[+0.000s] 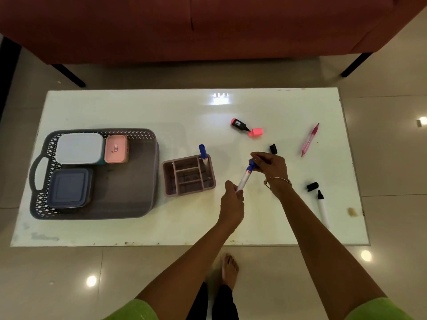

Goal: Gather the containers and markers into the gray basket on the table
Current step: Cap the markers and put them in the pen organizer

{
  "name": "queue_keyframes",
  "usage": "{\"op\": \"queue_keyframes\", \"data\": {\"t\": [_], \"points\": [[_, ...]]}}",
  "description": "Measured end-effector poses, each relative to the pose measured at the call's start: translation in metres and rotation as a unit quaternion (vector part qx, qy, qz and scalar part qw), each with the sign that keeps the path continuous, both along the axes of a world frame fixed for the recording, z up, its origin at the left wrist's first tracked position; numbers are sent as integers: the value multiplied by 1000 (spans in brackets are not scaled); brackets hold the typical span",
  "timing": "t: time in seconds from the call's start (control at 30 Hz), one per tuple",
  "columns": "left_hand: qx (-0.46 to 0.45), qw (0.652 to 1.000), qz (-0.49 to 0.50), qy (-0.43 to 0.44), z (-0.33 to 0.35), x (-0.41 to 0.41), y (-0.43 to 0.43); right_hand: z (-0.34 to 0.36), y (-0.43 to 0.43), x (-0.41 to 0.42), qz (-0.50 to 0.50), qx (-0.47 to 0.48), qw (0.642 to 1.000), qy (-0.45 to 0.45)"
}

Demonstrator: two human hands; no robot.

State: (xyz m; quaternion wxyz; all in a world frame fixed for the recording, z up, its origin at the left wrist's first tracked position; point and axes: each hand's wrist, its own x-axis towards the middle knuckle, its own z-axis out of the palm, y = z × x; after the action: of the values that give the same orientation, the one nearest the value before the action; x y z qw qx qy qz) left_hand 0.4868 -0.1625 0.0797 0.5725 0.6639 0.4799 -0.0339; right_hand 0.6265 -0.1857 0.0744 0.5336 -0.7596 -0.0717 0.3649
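Observation:
The gray basket (129, 188) sits at the table's left and holds a white-lidded container (79, 147), a pink container (116, 148) and a dark blue container (69, 187). My left hand (232, 202) grips the white barrel of a blue marker (245, 177) above the table's middle. My right hand (270, 166) pinches that marker's blue cap end. Another blue marker (203, 153) stands in a mauve desk organizer (188, 175). An uncapped pink highlighter (240, 124) lies beside its cap (255, 132). A pink pen (309, 139), an uncapped black marker (322, 207) and two black caps (273, 148) (312, 186) lie at the right.
The white glass table (138, 107) stands before a red sofa (208, 26) with dark legs. A small tan scrap (352, 211) lies near the table's right edge. My bare foot (228, 270) shows on the tiled floor below the front edge.

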Motion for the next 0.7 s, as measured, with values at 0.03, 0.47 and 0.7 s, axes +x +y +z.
{"op": "queue_keyframes", "data": {"t": [0.03,0.47,0.7], "points": [[0,1000,1,0,2,0,0,0,-1,-2,2,-4,1000,0],[-9,994,95,-49,7,6,5,21,13,-2,42,-67,992,-99],[-24,991,127,23,9,-10,0,82,57,-30,64,65,952,-292]]}}
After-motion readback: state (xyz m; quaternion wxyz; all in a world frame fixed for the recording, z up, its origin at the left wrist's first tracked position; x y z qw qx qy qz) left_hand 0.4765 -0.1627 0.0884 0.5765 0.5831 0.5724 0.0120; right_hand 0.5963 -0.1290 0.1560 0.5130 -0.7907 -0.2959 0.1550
